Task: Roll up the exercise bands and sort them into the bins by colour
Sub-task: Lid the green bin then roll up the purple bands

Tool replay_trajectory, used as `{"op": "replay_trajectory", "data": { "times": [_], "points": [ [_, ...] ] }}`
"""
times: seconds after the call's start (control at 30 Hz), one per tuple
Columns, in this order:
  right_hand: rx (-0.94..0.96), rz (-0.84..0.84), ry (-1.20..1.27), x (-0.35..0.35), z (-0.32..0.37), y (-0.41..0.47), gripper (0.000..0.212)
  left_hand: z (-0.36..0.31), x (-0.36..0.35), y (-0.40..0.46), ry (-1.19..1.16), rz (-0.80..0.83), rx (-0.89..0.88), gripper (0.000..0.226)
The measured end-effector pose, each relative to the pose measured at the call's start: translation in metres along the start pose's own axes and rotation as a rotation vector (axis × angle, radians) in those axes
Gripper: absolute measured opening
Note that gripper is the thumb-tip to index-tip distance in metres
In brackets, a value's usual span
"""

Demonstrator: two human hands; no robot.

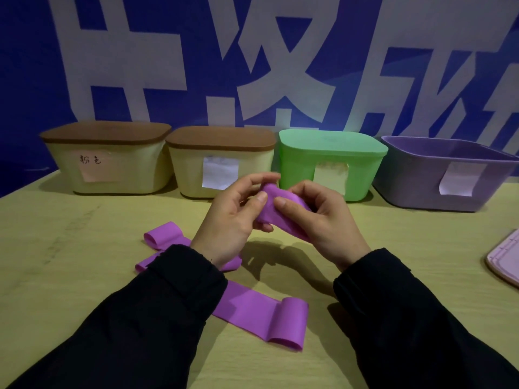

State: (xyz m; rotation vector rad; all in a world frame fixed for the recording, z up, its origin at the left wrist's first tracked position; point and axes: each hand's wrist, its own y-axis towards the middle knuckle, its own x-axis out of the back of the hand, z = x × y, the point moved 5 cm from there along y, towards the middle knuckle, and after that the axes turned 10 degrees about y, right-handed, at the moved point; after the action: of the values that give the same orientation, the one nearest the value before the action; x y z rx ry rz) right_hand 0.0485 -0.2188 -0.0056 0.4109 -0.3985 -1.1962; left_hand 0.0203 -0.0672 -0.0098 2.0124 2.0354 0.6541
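Bands like this purple one strike us as soft, stretchy and liable to spring open, so we pinch the roll across its width. Our left hand and right hand both grip it above the bench; it is matte, half-rolled, near the open purple bin.

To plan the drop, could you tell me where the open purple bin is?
The purple bin stands far right in the back row, beside the green bin.
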Motion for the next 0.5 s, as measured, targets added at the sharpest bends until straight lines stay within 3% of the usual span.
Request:
{"op": "replay_trajectory", "data": {
  "times": [0.23, 0.5],
  "points": [
    [-0.109, -0.116, 0.149, 0.011, 0.0, 0.002, 0.021, -0.006, 0.011, 0.001, 0.063, -0.141, -0.032, 0.022],
    [-0.236, -0.053, 0.511, 0.011, 0.0, 0.002, 0.024, -0.008, 0.021, 0.0, 0.141, -0.204, -0.025, 0.028]
  ]
}}
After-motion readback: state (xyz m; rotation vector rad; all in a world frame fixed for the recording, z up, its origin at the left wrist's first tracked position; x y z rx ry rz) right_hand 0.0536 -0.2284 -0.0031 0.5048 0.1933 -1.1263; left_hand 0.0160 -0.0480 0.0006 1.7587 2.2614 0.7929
